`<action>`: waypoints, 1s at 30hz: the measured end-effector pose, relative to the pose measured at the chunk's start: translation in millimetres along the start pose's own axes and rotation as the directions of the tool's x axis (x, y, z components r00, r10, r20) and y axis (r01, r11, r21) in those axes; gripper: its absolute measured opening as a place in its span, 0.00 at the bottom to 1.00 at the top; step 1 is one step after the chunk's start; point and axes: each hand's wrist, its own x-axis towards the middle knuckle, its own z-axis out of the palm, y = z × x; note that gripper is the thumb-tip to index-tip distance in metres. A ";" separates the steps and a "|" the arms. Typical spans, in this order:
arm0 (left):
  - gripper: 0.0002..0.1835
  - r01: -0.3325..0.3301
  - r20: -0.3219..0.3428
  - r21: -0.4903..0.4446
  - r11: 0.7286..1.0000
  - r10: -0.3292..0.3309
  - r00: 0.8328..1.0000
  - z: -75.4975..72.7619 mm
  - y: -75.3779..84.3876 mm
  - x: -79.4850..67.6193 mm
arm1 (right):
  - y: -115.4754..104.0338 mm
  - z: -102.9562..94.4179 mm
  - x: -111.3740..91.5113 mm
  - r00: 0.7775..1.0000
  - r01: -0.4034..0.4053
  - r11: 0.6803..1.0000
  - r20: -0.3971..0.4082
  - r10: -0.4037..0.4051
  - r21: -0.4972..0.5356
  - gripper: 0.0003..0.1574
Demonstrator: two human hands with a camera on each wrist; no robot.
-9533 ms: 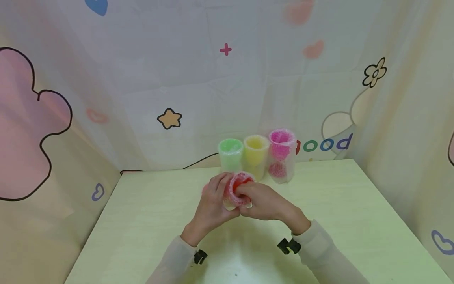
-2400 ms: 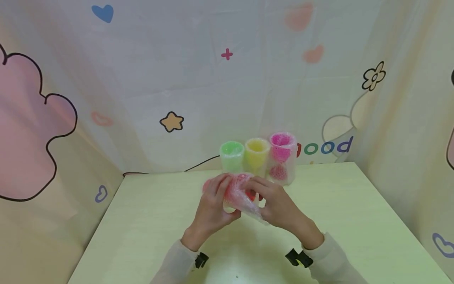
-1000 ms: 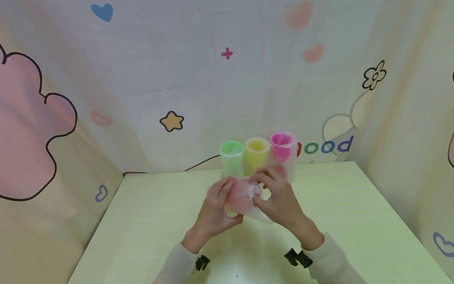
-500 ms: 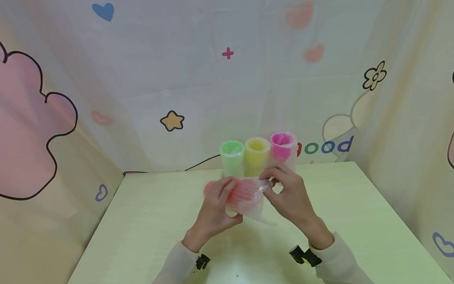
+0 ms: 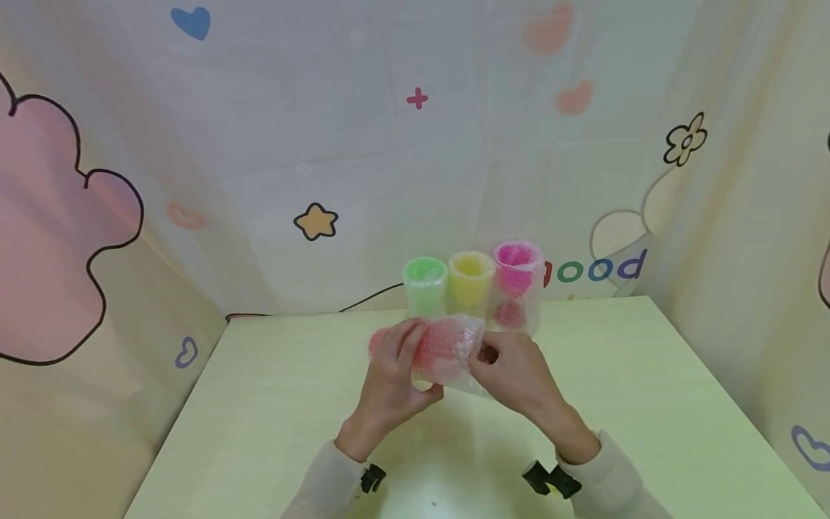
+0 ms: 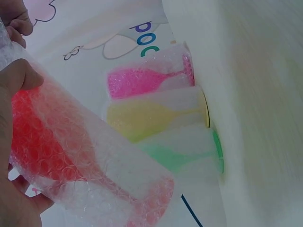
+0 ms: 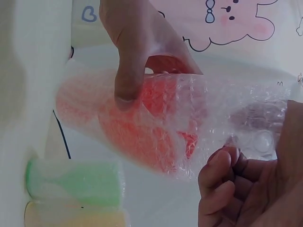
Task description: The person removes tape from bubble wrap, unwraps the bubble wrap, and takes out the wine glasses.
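A red goblet (image 5: 437, 352) in bubble wrap lies sideways between both hands, its foot to the left. My left hand (image 5: 389, 375) grips it round the wrapped bowl, the thumb on the near side. My right hand (image 5: 521, 375) pinches the loose end of the bubble wrap (image 7: 213, 109) past the goblet's rim. In the right wrist view the wrap sticks out well beyond the red bowl. The left wrist view shows the stem and foot (image 6: 154, 201) through the wrap. Part of the right fingers is hidden behind the plastic.
Behind the hands, three wrapped goblets stand upright in a row near the table's back edge: green (image 5: 425, 292), yellow (image 5: 470, 288) and magenta (image 5: 517, 277). A printed curtain (image 5: 363, 144) hangs behind the pale table (image 5: 292, 404).
Earlier my right fingers were inside the wrap's mouth. Then they drew the loose end outward over the rim. Since half a second ago the right hand has dropped lower and turned; the left keeps its grip.
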 end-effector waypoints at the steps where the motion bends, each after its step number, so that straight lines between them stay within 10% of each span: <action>1: 0.50 0.000 -0.001 0.003 1.000 0.000 1.000 0.1 -0.5 -0.3 | 0.4 0.3 -0.1 1.000 0.011 1.000 0.004 -0.011 0.011 0.13; 30: 0.52 0.071 0.068 -0.124 0.990 -0.063 0.996 -7.6 -4.2 -6.2 | 21.2 -36.2 5.3 0.974 0.069 0.995 -0.219 -0.051 0.075 0.13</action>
